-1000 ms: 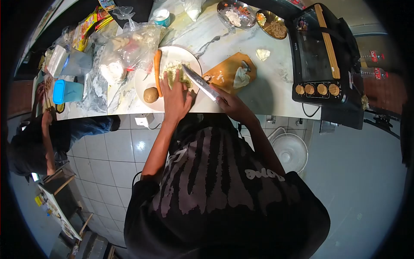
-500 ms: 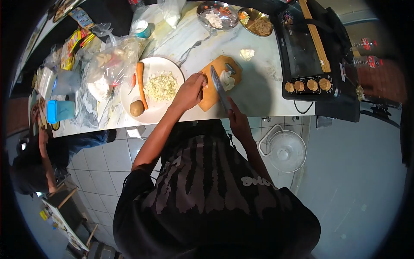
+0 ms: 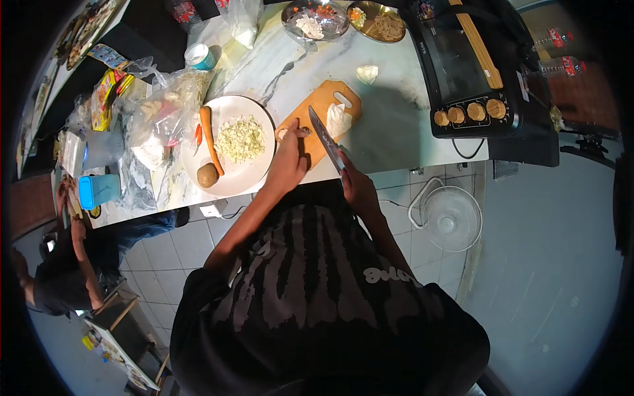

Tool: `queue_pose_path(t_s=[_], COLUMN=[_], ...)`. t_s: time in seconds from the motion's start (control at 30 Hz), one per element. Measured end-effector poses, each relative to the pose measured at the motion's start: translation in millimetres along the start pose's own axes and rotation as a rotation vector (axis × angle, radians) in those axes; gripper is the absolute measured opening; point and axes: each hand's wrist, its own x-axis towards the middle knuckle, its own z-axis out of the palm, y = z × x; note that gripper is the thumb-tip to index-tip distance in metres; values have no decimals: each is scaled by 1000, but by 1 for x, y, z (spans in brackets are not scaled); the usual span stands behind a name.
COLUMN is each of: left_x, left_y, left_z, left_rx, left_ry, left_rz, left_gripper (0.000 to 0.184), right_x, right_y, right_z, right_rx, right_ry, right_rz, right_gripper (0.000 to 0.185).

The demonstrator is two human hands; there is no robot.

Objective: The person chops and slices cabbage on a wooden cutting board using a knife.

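Observation:
A wooden cutting board [image 3: 316, 104] lies at the counter's front edge. My right hand [image 3: 358, 187] grips the handle of a knife [image 3: 321, 129], its blade slanting over the board. A pale, folded clump of food [image 3: 339, 120] rests right of the blade; its kind is unclear. My left hand [image 3: 288, 155] is over the board's left part, fingers apart, beside a small pale piece [image 3: 282, 134]. I cannot make out anything held in it. Left of it, a large plate [image 3: 247, 178] carries chopped pale pieces [image 3: 240, 140], a carrot [image 3: 210, 142], red chillies [image 3: 198, 135] and a brown round vegetable [image 3: 207, 175].
Another pale clump [image 3: 367, 74] lies behind the board. Two metal plates, one silver [image 3: 315, 33] and one golden [image 3: 360, 26], hold cut food. A black oven [image 3: 456, 79] stands right, plastic bags [image 3: 168, 109] left. Another person [image 3: 63, 277] works at far left; a fan [image 3: 451, 219] stands below.
The view has shifted slightly. My left hand's fingers have gone from curled together to spread. The knife stays in my right hand, its blade still beside the pale clump.

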Motion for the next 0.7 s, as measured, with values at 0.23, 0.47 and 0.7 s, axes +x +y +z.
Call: queue_pose_path(t_s=[0.23,0.47,0.7], left_x=[3,-7,10], left_y=[-6,4,2], left_z=[-5,4,-6], left_rx=[-106,-92,90], left_ry=[162,-19,184], left_rz=[-14,-12,-46], left_gripper=[58,64,45], right_x=[-2,-3,-3], right_y=[-5,-4,-9], right_z=[5,16,17], right_rx=[31,102,129], right_ry=[-20,28,12], right_rz=[66,-10,-8], right_gripper=[56,55,53])
